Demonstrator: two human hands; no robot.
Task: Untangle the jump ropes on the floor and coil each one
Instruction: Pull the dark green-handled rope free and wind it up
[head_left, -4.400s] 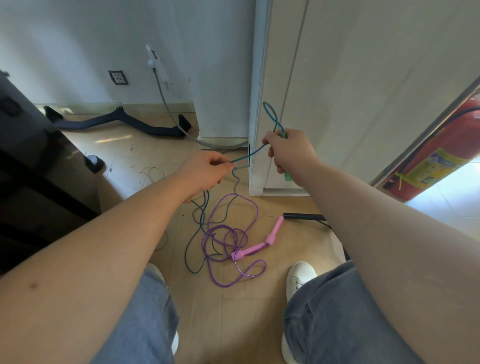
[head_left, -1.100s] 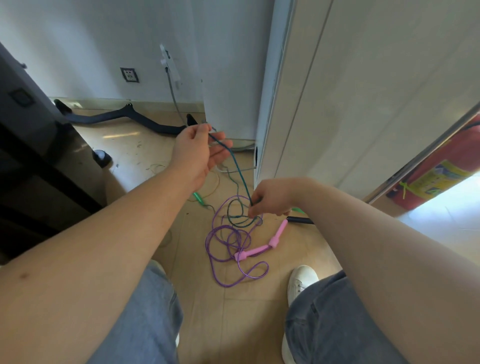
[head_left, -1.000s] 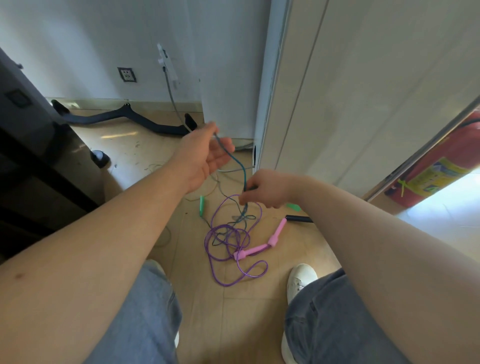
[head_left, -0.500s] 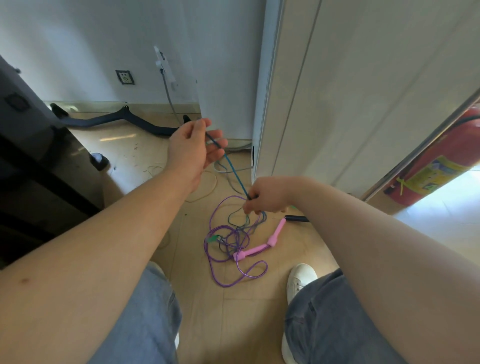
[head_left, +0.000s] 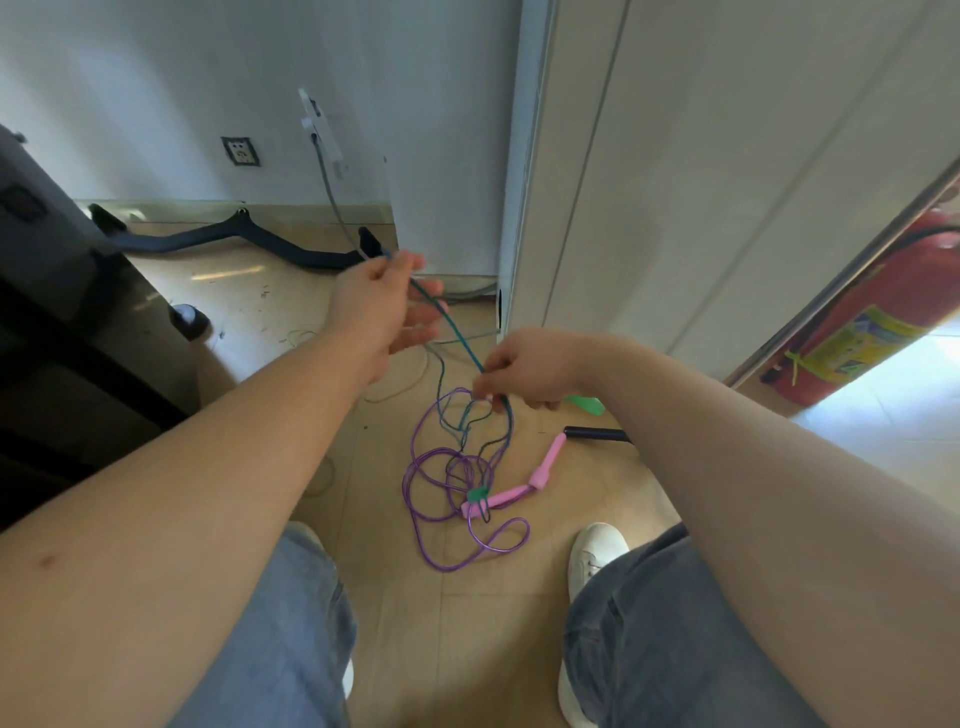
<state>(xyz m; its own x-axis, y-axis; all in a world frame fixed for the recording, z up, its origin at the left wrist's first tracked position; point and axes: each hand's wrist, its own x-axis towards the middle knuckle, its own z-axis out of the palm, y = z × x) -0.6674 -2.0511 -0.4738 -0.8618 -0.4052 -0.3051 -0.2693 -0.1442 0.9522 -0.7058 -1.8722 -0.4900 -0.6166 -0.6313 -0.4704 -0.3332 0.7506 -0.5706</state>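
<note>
Jump ropes lie tangled on the wood floor (head_left: 483, 649) between the person's legs: a purple rope (head_left: 415, 478) w/ pink handles (head_left: 524, 480) in loose loops, and a teal rope (head_left: 452, 327) threaded thru it. One green handle (head_left: 477, 493) of the teal rope sits in the purple pile, touching the pink handle end; a 2nd green handle (head_left: 587, 404) pokes out just beside the right hand (head_left: 530, 369).

Left hand (head_left: 379, 306) is raised above the floor, thumb and forefinger pinched together on the teal rope, other fingers spread loose. Rope runs taut from there diag. down to the right hand, which is lower, fingers closed on the same strand right above the tangle. Below that hand, teal strands hang down into the purple loops.

Black handle (head_left: 595, 434) lies on the floor near the pink handles, partly hidden by the right forearm. White shoe (head_left: 595, 551) to the right of the pile. Fire extinguisher (head_left: 872, 322) leans at far right beyond the door panel (head_left: 727, 182). Black curved bar (head_left: 234, 241) rests along the back wall, under a wall socket (head_left: 240, 151).
</note>
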